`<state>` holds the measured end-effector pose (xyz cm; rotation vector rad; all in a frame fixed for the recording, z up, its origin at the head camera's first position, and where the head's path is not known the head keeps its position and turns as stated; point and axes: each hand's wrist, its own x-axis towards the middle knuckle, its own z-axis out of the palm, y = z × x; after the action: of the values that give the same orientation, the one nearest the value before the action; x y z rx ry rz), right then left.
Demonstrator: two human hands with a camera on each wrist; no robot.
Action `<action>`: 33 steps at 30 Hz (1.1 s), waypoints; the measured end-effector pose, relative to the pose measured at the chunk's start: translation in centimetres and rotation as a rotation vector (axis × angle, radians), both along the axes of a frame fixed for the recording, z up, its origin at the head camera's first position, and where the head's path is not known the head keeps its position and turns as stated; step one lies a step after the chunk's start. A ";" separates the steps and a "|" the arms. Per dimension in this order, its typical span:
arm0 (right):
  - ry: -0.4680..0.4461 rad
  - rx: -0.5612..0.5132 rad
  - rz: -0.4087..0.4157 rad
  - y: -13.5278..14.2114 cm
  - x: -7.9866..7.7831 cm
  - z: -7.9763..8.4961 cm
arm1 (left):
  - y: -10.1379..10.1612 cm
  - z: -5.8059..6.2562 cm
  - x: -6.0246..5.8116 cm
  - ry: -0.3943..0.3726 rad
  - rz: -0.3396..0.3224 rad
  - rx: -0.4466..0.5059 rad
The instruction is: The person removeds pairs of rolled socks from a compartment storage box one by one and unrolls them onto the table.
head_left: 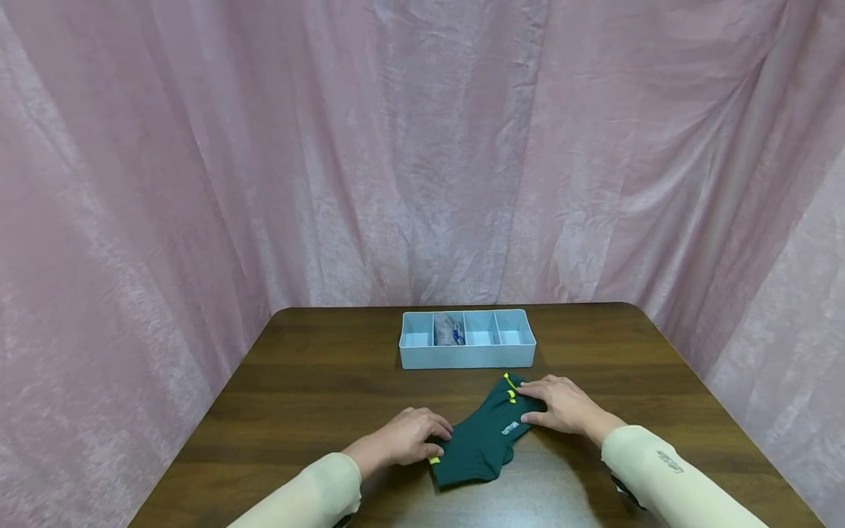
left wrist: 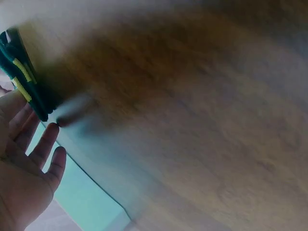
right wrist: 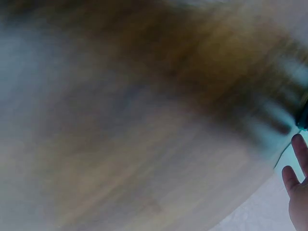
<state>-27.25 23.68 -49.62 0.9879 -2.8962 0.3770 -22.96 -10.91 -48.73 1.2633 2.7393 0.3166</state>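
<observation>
The left hand (head_left: 411,438), fingers loosely extended, rests on the toe end of the dark green socks (head_left: 474,444); the right hand (head_left: 561,403), fingers spread, rests on the cuff end. The socks lie slantwise on the wooden tabletop (head_left: 310,403), white lettering uppermost. Just beyond stands a light-blue tray (head_left: 467,358), a grey bundle (head_left: 445,331) in its second compartment from left.
</observation>
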 end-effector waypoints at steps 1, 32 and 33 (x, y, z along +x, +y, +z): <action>0.004 -0.001 0.000 0.0 0.1 0.0 | -0.1 0.0 -0.1 0.002 -0.001 -0.003; -0.108 -0.148 0.005 -1.4 0.5 0.2 | -0.4 -0.3 1.2 0.021 0.113 0.076; -0.116 -0.123 0.003 -1.3 0.5 0.2 | -0.4 -0.4 1.2 0.028 0.112 0.068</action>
<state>-26.79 22.37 -49.47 0.9825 -2.9307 0.6243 -21.78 -11.32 -49.12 1.1392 2.8521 0.4087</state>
